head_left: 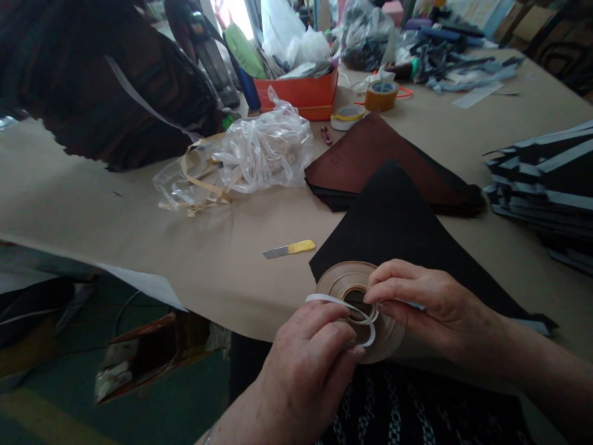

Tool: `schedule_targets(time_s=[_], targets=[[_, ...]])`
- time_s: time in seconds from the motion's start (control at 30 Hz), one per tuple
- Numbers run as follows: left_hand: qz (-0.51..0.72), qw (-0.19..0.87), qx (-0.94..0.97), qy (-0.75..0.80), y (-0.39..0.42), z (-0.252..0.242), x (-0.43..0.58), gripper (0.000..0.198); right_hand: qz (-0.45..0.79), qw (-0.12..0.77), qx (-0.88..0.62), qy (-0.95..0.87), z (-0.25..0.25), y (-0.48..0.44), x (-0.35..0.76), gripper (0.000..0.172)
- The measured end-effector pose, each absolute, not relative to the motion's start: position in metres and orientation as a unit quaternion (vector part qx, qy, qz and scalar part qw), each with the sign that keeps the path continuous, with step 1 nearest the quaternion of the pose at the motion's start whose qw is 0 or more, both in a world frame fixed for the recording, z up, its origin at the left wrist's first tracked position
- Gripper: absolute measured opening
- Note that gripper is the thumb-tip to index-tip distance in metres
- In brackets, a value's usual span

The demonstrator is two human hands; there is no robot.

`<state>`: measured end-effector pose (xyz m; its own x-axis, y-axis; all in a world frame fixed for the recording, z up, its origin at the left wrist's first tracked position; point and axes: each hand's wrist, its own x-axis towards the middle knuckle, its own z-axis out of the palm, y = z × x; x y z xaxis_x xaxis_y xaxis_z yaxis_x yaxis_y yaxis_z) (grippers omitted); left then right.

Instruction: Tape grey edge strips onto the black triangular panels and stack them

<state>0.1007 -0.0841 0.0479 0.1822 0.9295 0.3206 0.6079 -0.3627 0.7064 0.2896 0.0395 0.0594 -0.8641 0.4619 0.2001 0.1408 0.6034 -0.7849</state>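
Note:
A wide roll of tan tape lies at the table's near edge, below both hands. My left hand is closed on a narrow white strip, which curls in a loop over the roll's core. Just right of the core, my right hand has its fingertips pinched together; what sits between them is too small to make out, though a pale edge shows beside the fingers. Under my right hand and beyond it spreads a black fabric piece. A yellow-handled knife rests on the table, left of the fabric.
Behind are a brown and black fabric stack, a clear plastic bag, an orange box and tape rolls. Striped black pieces lie at right. A big dark stack stands at left.

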Motion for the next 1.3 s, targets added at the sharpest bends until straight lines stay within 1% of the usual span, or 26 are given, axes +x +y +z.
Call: schedule_targets(time_s=[0.13, 0.27, 0.5, 0.87, 1.07, 1.3], targets=[[0.369, 0.212, 0.765, 0.484, -0.082, 0.054, 0.109, 0.004, 0.487, 0.179, -0.145, -0.842, 0.064, 0.04, 0.286, 0.017], [0.378, 0.207, 0.776, 0.459, -0.083, 0.054, 0.112, 0.005, 0.504, 0.171, -0.151, -0.833, 0.059, 0.045, 0.284, 0.015], [0.389, 0.213, 0.753, 0.487, -0.093, 0.046, 0.099, 0.007, 0.413, 0.164, -0.25, -0.86, 0.046, 0.063, 0.288, 0.013], [0.379, 0.171, 0.771, 0.483, -0.091, 0.041, 0.098, 0.007, 0.336, 0.035, -0.311, -0.889, 0.048, 0.061, 0.273, 0.012], [0.362, 0.18, 0.763, 0.504, -0.091, 0.04, 0.098, 0.007, 0.292, 0.035, -0.306, -0.906, 0.046, 0.06, 0.272, 0.014], [0.388, 0.16, 0.77, 0.481, -0.09, 0.03, 0.098, 0.005, 0.269, 0.033, -0.291, -0.918, 0.04, 0.059, 0.271, 0.016]])
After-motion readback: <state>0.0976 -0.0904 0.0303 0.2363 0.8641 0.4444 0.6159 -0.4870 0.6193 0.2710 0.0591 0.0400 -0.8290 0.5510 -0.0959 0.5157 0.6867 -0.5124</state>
